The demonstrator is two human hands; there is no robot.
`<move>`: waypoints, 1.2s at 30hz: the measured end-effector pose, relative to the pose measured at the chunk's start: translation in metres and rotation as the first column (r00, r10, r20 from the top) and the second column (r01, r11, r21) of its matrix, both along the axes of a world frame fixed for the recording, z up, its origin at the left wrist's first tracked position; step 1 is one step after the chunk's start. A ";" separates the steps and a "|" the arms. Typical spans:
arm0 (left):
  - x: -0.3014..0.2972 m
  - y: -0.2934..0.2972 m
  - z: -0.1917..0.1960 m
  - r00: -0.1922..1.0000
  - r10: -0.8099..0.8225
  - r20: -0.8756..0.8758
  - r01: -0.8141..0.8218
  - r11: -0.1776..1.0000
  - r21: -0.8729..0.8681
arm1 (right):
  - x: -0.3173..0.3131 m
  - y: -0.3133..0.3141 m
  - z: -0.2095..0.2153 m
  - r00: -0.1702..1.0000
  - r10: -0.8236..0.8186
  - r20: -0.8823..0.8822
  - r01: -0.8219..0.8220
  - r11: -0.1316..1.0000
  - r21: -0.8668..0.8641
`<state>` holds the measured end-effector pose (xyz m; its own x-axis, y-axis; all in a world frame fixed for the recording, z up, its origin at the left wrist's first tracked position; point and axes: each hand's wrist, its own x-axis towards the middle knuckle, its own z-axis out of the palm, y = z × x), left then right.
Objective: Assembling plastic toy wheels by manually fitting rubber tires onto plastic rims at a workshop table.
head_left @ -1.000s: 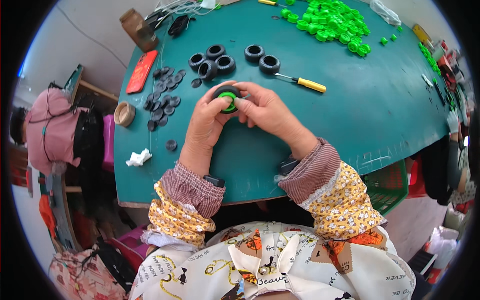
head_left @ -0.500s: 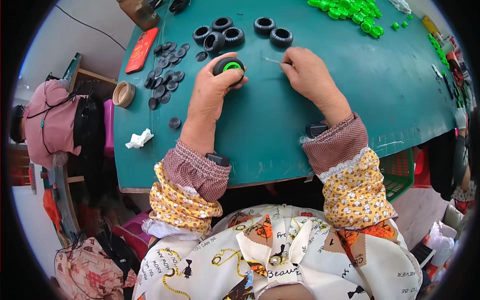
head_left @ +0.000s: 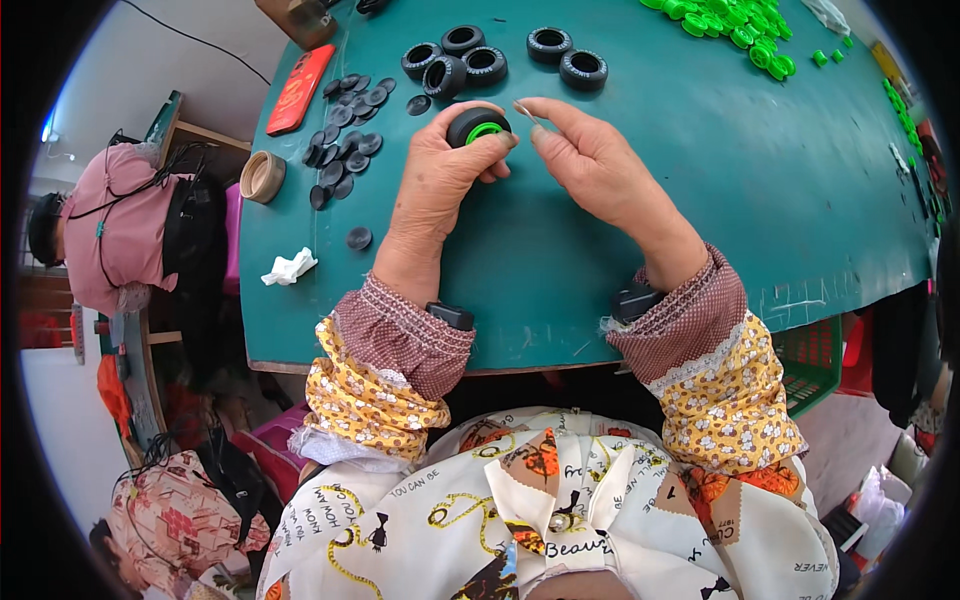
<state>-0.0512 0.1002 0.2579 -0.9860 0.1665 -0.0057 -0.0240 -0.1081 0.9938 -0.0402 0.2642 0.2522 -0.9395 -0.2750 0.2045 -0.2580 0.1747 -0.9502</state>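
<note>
Left hand (head_left: 448, 160): pinches round black-and-green wheel (head_left: 471, 122) over green table (head_left: 545, 260)
Right hand (head_left: 602, 165): pinches thin silvery shaft (head_left: 527, 113) nearby
Near edge (head_left: 540, 369): I see open room beyond it
Lettering: pale, unreadable, on ring-shaped black tyres (head_left: 584, 84)

A workshop is indicated: loose tyres (head_left: 456, 80), black discs (head_left: 333, 172) and heaped green hubs (head_left: 741, 37) are spread over a green table (head_left: 780, 180); other people (head_left: 120, 225) are seen nearby
</note>
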 end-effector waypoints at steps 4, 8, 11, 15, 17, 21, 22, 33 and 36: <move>-0.001 0.001 -0.001 0.999 0.042 -0.016 -0.043 0.999 -0.033 | 0.003 0.002 0.013 0.986 0.042 0.164 -0.041 0.999 -0.011; 0.000 -0.001 0.000 0.999 0.010 -0.050 -0.018 0.988 -0.156 | 0.005 -0.006 0.007 0.998 0.045 -0.036 -0.041 0.994 0.097; -0.002 0.000 0.000 0.999 -0.012 -0.052 0.003 0.985 -0.172 | 0.006 -0.004 0.004 0.996 0.017 -0.086 0.000 0.981 0.196; -0.001 -0.003 0.001 1.000 -0.019 -0.019 0.015 0.980 -0.197 | 0.010 -0.008 0.010 0.993 0.009 -0.114 0.022 0.964 0.264; -0.001 -0.005 0.001 1.000 -0.020 -0.020 0.016 0.979 -0.203 | 0.011 -0.009 0.011 0.994 0.014 -0.112 0.020 0.955 0.295; 0.000 -0.005 0.003 1.000 -0.024 -0.009 0.021 0.969 -0.248 | 0.011 -0.007 0.008 0.979 0.035 -0.201 0.029 0.951 0.309; -0.001 -0.006 -0.001 1.000 -0.017 -0.008 0.014 0.969 -0.248 | 0.011 -0.007 0.007 0.978 0.049 -0.202 0.015 0.953 0.301; -0.002 0.000 -0.011 0.849 -0.022 -0.528 -0.258 0.854 -0.451 | 0.022 -0.015 0.005 0.951 -0.035 -0.306 0.184 0.861 0.473; -0.002 -0.001 -0.010 0.819 -0.041 -0.572 -0.269 0.854 -0.446 | 0.020 -0.017 0.007 0.954 -0.055 -0.295 0.179 0.892 0.414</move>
<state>-0.0535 0.0992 0.2480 -0.8552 0.1797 0.4862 0.5133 0.4246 0.7458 -0.0201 0.2475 0.2590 -0.8962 -0.2857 0.3394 -0.4436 0.5956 -0.6697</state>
